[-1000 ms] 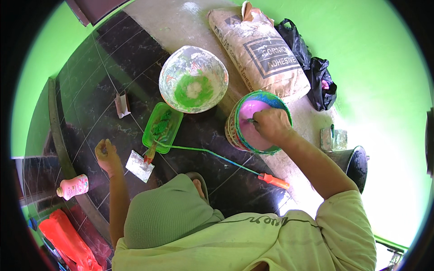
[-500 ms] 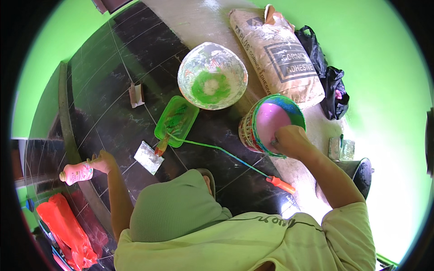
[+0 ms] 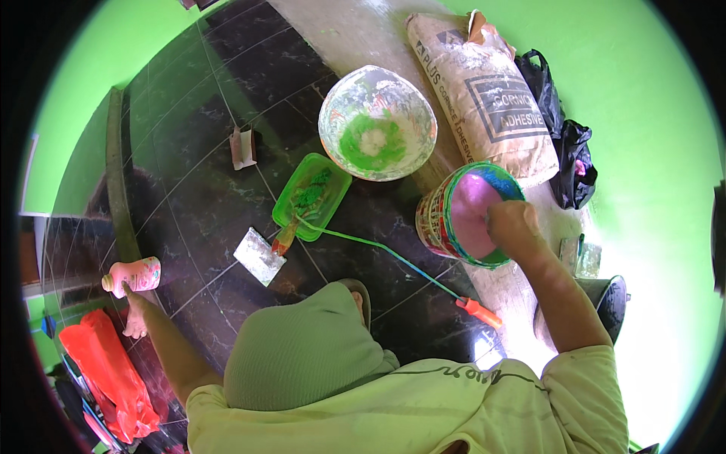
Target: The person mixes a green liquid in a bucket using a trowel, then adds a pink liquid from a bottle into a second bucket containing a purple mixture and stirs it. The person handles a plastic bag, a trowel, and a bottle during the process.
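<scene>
At the far left, a pink bottle (image 3: pixel 138 275) lies on its side, its cap pointing left. My left hand (image 3: pixel 136 314) is just below it, fingers spread, one finger or thumb against the bottle. Over the right side of a paint-streaked bucket (image 3: pixel 432 219) is my right hand (image 3: pixel 517 225), its fingers curled down toward the pink liquid (image 3: pixel 473 212) inside. Whatever those fingers hold, if anything, is hidden. A green tray (image 3: pixel 333 193) with green paint and a paintbrush (image 3: pixel 284 239) stands left of the bucket.
A plaster-smeared bowl (image 3: pixel 412 113) stands behind the tray. Beyond the bucket lie a large paper sack (image 3: pixel 491 91) and black plastic bags (image 3: pixel 575 166). A blue-green rod with an orange handle (image 3: pixel 480 312), a white-smeared plate (image 3: pixel 259 257), a red plastic bag (image 3: pixel 113 378) and a dark bucket (image 3: pixel 611 306) surround me.
My left hand has moved left and down, its fingers opening from around the pink bottle, which has shifted slightly up. The right hand remains over the bucket; the whole view has shifted slightly.
</scene>
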{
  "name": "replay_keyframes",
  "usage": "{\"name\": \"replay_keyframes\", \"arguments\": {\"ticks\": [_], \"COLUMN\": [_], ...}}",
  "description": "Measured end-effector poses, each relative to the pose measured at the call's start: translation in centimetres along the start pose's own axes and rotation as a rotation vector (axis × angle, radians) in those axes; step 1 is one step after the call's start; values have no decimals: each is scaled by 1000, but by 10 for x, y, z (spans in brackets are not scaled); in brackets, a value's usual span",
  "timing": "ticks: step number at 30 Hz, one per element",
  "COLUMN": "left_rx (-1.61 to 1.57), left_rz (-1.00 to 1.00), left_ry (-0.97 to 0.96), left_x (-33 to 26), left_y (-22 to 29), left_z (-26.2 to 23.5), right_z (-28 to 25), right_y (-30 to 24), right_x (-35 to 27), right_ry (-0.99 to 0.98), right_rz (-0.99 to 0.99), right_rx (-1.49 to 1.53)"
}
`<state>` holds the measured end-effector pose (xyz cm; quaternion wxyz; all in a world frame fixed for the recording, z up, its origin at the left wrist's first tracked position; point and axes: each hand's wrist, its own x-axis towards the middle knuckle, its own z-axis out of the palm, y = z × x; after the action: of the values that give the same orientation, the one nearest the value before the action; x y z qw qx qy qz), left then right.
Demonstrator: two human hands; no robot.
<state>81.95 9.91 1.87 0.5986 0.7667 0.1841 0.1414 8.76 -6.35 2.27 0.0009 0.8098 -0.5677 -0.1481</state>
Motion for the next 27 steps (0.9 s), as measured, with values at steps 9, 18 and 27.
{"name": "replay_keyframes", "arguments": {"ticks": [9,18,27], "left_rx": [-89,-97,-64], "left_rz": [-10,-9,-49], "left_ry": [-79,-153,-231], "left_x": [16,27,24], "left_y": [19,34,29], "left_z": [16,32,50], "right_z": [-41,-32,-32], "right_y": [-26,-5,-3], "right_x": [-7,-9,-13], "right_ry": [-196,-37,32], "right_rz": [-36,47,30], "right_rx": [311,385,336]}}
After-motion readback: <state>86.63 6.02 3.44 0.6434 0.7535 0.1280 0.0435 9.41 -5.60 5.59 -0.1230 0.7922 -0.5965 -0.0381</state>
